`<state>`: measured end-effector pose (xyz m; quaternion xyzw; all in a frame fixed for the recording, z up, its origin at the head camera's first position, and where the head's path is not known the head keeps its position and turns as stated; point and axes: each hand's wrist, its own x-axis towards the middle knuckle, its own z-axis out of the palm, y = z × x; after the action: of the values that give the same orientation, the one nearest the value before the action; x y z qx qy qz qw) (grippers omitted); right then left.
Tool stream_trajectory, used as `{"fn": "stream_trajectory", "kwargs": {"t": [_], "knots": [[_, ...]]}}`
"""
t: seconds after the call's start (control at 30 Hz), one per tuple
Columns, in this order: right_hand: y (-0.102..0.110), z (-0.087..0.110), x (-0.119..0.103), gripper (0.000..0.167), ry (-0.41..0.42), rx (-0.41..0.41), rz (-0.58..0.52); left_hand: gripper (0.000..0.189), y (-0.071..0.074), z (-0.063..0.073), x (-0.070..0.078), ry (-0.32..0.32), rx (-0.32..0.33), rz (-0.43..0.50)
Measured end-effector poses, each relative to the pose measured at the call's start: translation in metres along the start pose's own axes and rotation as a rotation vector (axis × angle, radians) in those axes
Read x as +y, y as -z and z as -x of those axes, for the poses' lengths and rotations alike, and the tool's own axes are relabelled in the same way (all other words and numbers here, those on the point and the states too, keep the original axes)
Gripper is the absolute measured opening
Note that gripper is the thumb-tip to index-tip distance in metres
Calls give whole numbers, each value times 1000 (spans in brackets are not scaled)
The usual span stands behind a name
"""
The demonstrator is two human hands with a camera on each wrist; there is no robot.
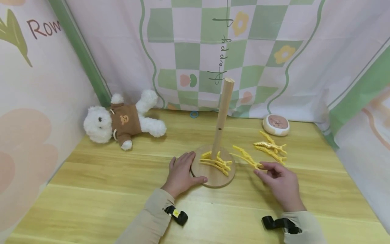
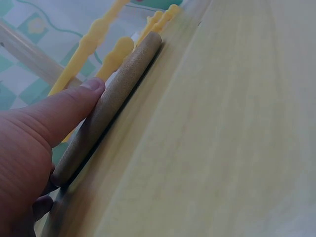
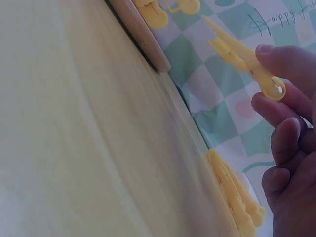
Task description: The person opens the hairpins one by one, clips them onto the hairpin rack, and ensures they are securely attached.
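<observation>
Pinching one knobbly yellow plastic clip (image 1: pixel 250 159) in the right grip (image 1: pixel 281 184), just right of one round wooden base (image 1: pixel 213 179). Resting the left grip (image 1: pixel 181 174), thumb and fingers spread, against the base's left and near edges. Got one upright smooth wooden rod (image 1: pixel 223 112) there, with several yellow clips (image 1: pixel 214 164) at its foot, too overlapped to count. Also spotting another small cluster (image 1: pixel 268 145) far right on the tabletop (image 1: pixel 115 196), plus one fluffy white plush (image 1: pixel 126 120) far left.

Wooden pole (image 1: pixel 223 110): foot partly hidden behind yellow clips (image 1: pixel 215 164), head view. Left hand (image 2: pixel 24 148): cropped at left, left wrist view. Right hand (image 3: pixel 291 140): cropped at right, right wrist view. Sleeves (image 1: pixel 146 220): cropped at bottom, head view. Curtain lettering (image 1: pixel 224 49): cropped at top, head view.
</observation>
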<state>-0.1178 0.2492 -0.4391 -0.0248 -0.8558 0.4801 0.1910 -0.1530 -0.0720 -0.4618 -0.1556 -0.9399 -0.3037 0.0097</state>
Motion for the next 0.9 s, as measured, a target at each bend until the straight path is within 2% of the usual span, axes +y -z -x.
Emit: {"fn": "stream_trajectory", "kwargs": {"t": [0.23, 0.5, 0.73, 0.9], "knots": [[-4, 2, -5, 26, 15, -25, -56, 105, 0, -1, 0, 1, 0, 3], [-10, 4, -9, 26, 39, -54, -48, 105, 0, 0, -1, -10, 9, 11], [-17, 9, -18, 25, 28, -81, -121, 105, 2, 0, 0, 7, 0, 29], [-20, 13, -21, 26, 10, -66, -119, 106, 1, 0, 1, 10, -7, 29]]}}
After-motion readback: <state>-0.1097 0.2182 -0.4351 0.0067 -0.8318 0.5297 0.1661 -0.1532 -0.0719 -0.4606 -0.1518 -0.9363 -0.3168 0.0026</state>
